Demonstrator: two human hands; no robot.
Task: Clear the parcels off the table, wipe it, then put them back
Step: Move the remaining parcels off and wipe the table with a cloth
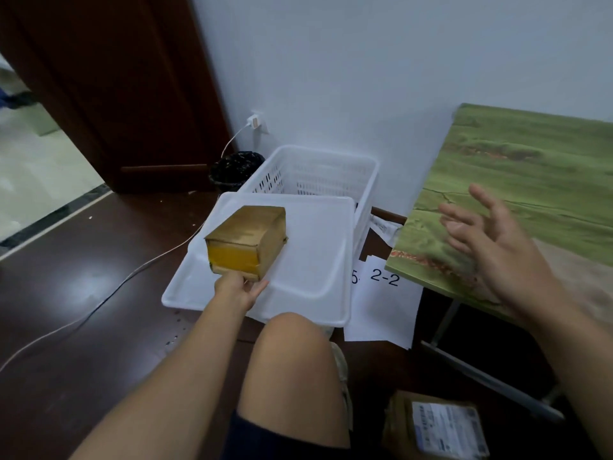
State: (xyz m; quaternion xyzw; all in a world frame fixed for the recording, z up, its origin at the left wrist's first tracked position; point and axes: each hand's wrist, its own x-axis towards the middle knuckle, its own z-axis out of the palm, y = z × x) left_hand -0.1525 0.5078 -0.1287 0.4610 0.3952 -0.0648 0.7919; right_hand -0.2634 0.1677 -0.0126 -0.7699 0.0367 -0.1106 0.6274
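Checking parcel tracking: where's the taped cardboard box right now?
Left of centre in the head view: the cardboard box is over the white tray, gripped by the left hand.

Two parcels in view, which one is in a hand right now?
The brown box with yellow tape, held by the left hand over the white tray. The other parcel, with a printed label, lies untouched on the floor at lower right.

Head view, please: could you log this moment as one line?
left hand: holds box over white tray | right hand: open above table | second parcel: on floor
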